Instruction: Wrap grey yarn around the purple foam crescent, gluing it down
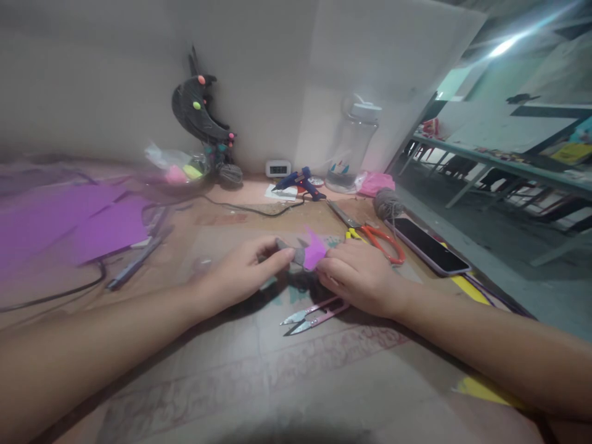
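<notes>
A gray-and-purple piece (314, 254), partly covered, is pinched by the left grip (252, 265) and right grip (365, 271); snips (300, 328) are partly hidden beneath the latter, purple sheets (111, 225) blurred.

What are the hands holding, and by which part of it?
A small gray-and-purple piece: the left hand pinches its gray end; the right hand, fingers curled, is at its purple side, the exact grip hidden.

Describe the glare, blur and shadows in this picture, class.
Head view: a light flares into streaks at upper right; head view: the purple sheets at left are smeared by blur, while the snips look sharper; head view: dark shadow lies below the left hand and right hand.
</notes>
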`<state>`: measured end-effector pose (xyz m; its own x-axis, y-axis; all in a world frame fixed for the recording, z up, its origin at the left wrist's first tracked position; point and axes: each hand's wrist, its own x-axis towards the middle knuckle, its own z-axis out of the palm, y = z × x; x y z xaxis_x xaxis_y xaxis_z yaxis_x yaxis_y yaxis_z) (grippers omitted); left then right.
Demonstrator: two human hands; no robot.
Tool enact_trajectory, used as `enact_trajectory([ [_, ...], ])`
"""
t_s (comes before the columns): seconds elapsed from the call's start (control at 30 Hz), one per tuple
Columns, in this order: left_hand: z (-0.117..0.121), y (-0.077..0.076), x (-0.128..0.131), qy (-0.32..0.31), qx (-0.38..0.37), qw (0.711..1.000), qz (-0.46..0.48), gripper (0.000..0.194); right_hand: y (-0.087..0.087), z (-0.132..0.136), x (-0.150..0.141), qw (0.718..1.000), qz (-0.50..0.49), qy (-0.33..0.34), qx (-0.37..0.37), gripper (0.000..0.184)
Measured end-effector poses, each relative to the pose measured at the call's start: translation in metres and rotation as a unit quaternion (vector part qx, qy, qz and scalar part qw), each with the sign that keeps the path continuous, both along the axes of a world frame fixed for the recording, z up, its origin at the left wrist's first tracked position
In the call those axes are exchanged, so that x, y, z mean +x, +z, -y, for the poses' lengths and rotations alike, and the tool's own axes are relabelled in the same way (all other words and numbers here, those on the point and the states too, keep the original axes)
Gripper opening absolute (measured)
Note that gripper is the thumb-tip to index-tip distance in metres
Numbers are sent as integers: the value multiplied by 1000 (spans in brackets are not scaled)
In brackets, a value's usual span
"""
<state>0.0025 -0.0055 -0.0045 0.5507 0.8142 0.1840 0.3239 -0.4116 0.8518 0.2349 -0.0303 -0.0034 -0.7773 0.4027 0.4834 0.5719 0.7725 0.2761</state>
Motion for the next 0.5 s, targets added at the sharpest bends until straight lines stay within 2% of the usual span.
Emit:
enact_trajectory([
  [0.17, -5, -2, 1, 60, -4, 998, -7, 36, 10, 3, -4, 999, -32, -9, -21, 20],
  [0.33, -8, -3, 0, 55, -22, 998, 8, 36, 38, 1, 4, 989, -92, -95, -69, 18],
  [0.4, -8, -4, 1, 51, -29, 998, 17, 35, 46, -7, 9, 979, -130, -121, -100, 16],
  [0.5, -8, -6, 1, 50, -27, 998, 27, 33, 48, -30, 16, 960, -169, -154, -163, 17],
])
